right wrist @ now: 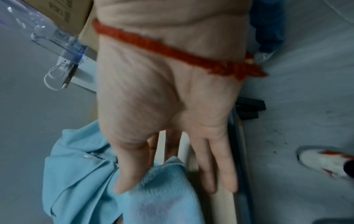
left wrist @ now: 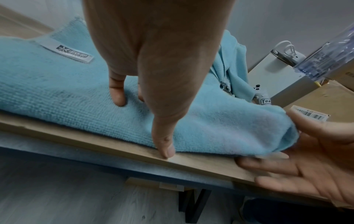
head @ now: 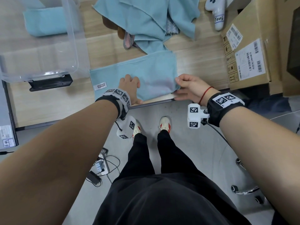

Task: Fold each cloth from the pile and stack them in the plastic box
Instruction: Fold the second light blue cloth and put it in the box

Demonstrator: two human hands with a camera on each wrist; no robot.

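From the head camera I see a light blue cloth (head: 129, 75) lying flat at the near edge of the wooden desk (head: 53, 103). It is soft and fuzzy, shaped like a long rectangle, with a small white label near its left end. My left hand (head: 129, 88) rests flat on the cloth, fingers relaxed and a little spread. My right hand (head: 186, 88) pinches the right near corner of the cloth between thumb and finger, with the other fingers reaching under the desk edge. Farther back lies the pile (head: 149, 21), a rumpled heap of the same blue cloths. The clear plastic box (head: 71, 38) sits at the far left corner, with a folded blue cloth (head: 43, 21) seen through its wall. A brown cardboard box (head: 246, 51) stands at the right edge.

From the left wrist camera I see my left hand (left wrist: 153, 68) pressing down, fingertips (left wrist: 118, 98) sinking into the fluffy, ribbed cloth (left wrist: 57, 91). The thumb tip touches the smooth wood at the desk edge (left wrist: 114, 145). The right hand (left wrist: 316, 159) holds the lifted corner.

From the right wrist camera, which is blurry, my right hand (right wrist: 166, 113) has its thumb on top of the cloth (right wrist: 159, 197) corner. A red string band (right wrist: 172, 50) goes round the wrist.
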